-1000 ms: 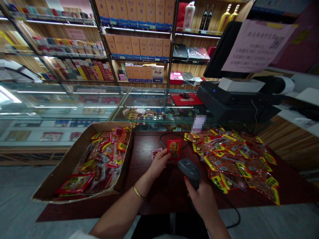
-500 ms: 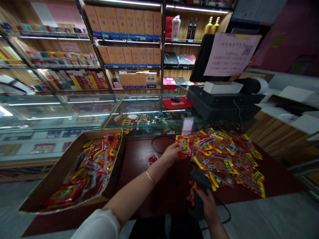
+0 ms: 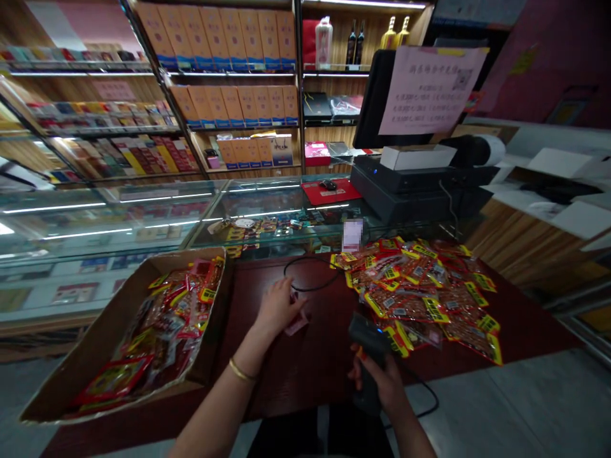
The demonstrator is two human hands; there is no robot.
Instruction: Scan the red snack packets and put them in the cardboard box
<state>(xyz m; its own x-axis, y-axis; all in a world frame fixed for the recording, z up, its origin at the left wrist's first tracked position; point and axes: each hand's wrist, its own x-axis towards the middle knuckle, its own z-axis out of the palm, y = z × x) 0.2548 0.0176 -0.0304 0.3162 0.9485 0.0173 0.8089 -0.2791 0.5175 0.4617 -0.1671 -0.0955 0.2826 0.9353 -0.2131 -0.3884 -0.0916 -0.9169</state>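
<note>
My right hand [image 3: 382,375] is wrapped round the grip of a black barcode scanner [image 3: 365,334], held over the front of the dark red table; a small blue light glows on it. My left hand [image 3: 277,308] is at a small snack packet [image 3: 298,324] on the table, thumb and fingers closed about its edge; the fingertips are partly hidden. To the right lies a heap of snack packets [image 3: 415,280] with red and yellow edges. On the left, an open cardboard box [image 3: 42,404] holds more packets, a red one [image 3: 114,378] among them.
A black cable [image 3: 286,270] loops across the table [image 3: 315,375]. Behind stand a glass display counter [image 3: 157,219], a red mouse mat [image 3: 331,191], and a black till [image 3: 415,184] under a screen with a pink notice [image 3: 429,92]. Shelves of boxes [image 3: 219,38] line the back.
My left hand has let go of a red packet at the heap and moved left to the small packet on the table. The scanner in my right hand has shifted slightly left in view.
</note>
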